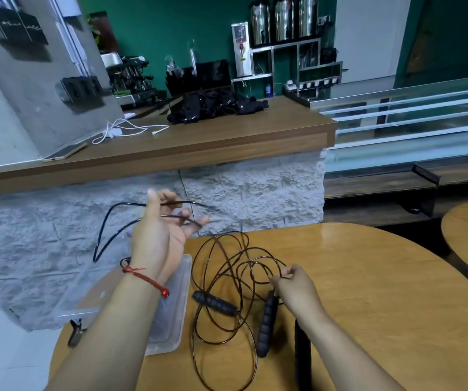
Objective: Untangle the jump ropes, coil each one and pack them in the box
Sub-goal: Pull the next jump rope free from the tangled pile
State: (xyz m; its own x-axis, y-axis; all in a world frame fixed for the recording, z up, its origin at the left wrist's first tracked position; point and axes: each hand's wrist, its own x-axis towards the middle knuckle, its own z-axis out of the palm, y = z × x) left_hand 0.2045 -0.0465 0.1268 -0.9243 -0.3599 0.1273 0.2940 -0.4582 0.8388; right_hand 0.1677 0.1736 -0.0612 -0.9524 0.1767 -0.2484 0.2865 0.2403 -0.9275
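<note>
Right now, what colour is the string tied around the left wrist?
Red string, seen clearly in the head view.

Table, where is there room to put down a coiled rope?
The bare wood right of the right hand, out to the table rim, is free. Crowded: the middle, with rope loops and black handles, and the left, with the clear box.

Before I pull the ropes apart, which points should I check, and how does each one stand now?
1. Left hand holds black rope raised: ok.
2. Right hand pinches brown rope: ok.
3. Brown rope free of crossings: not ok, its loops overlap on the table.
4. Left handle and middle handle lie untouched: ok.
5. Box empty: cannot tell, the forearm covers it.
</note>
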